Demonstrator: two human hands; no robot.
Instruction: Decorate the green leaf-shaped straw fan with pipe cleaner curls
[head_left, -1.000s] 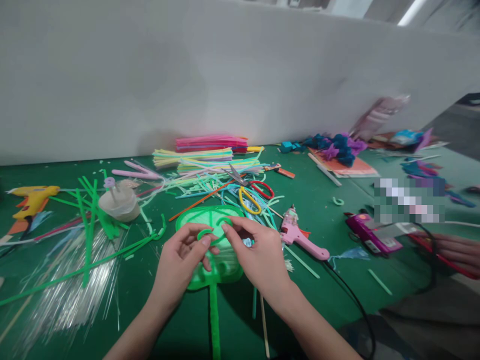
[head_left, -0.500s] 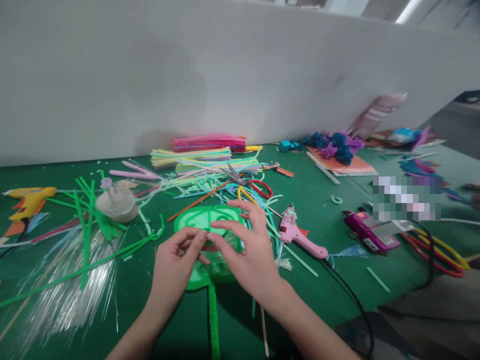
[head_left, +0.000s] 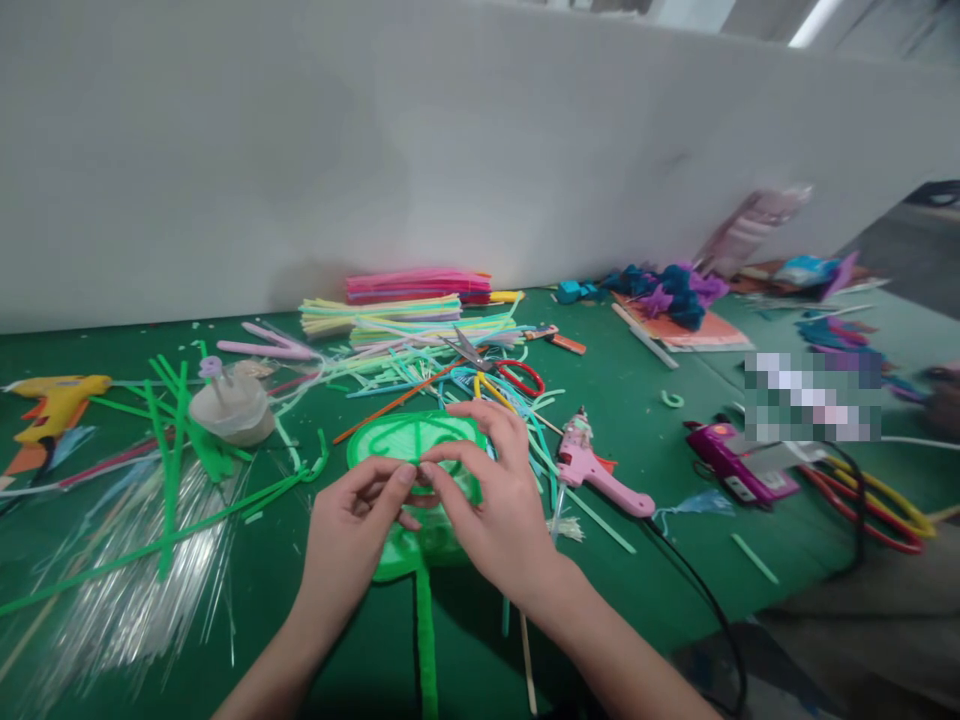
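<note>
My left hand (head_left: 349, 535) and my right hand (head_left: 491, 510) meet fingertip to fingertip over a green leaf-shaped piece (head_left: 409, 440) lying on the green table (head_left: 675, 540). Between the fingertips both hands pinch a small green pipe-cleaner loop, mostly hidden by the fingers. The leaf's fuzzy green stem (head_left: 426, 640) runs toward me between my forearms. A pink glue gun (head_left: 596, 468) lies just right of my right hand.
Yellow and red scissors (head_left: 510, 385) and bundles of coloured pipe cleaners (head_left: 409, 305) lie behind the leaf. A yellow glue gun (head_left: 56, 395), a white cup (head_left: 229, 410) and clear strands (head_left: 135, 590) lie at the left. A purple glue gun (head_left: 739, 465) sits at the right.
My right hand slid left and came down over the leaf, closing onto my left fingertips; the green loop, plainly visible before, is now covered. A person's hand at the right edge has withdrawn.
</note>
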